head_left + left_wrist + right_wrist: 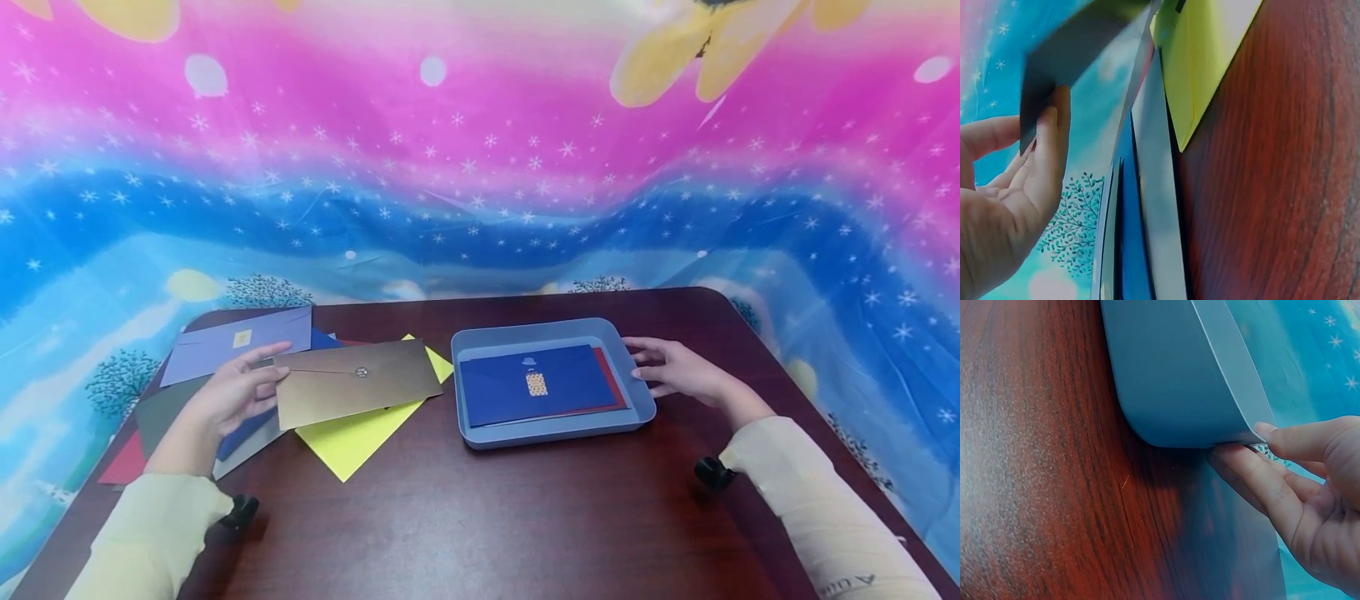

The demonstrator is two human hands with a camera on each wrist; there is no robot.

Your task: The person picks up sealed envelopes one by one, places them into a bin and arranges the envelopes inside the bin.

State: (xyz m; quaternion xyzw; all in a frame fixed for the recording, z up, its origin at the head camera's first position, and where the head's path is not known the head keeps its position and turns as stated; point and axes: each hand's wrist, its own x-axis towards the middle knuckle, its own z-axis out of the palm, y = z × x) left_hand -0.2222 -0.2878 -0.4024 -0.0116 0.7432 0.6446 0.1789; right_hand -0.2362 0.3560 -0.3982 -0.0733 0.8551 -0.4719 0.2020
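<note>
The blue-grey tray [555, 432] is lying just right of 1 gold envelope [322, 402], whose long axis is running left to right. The left hand [231, 396] is pinching the envelope's left end, fingers nearly closed; the right hand [686, 371], nearer the tray, is lightly pinching its right rim.

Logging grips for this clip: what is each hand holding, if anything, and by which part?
The left hand pinches the gold-brown envelope by its left end; the right hand grips the tray by its right-side rim.
</note>
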